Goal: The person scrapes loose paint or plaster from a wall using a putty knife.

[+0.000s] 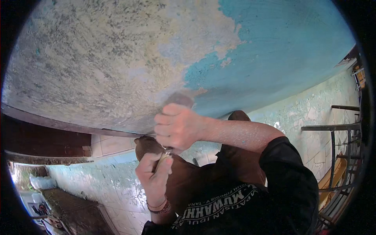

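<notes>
In front of me rises a wall (105, 55) with bare, mottled plaster at the left and blue paint (279, 55) at the right. My right hand (177, 126) is closed in a fist close to the wall, near the ragged paint edge. A blurred grey flat blade (179, 99), seemingly a scraper's, projects above this fist. Just below, my left hand (152, 173) pinches a pale yellowish handle-like piece (163, 158) with a shiny end touching or nearly touching the right fist. Whether both hands hold one tool cannot be told. Pale dust speckles my right forearm (232, 133).
My bent knees (147, 148) are close to the wall's lower edge. Worn, pale tiled floor (123, 202) lies around me. A dark metal rack or frame (332, 128) stands at the right, with a wooden board (335, 180) beside it. A brown mat-like surface (79, 208) is at lower left.
</notes>
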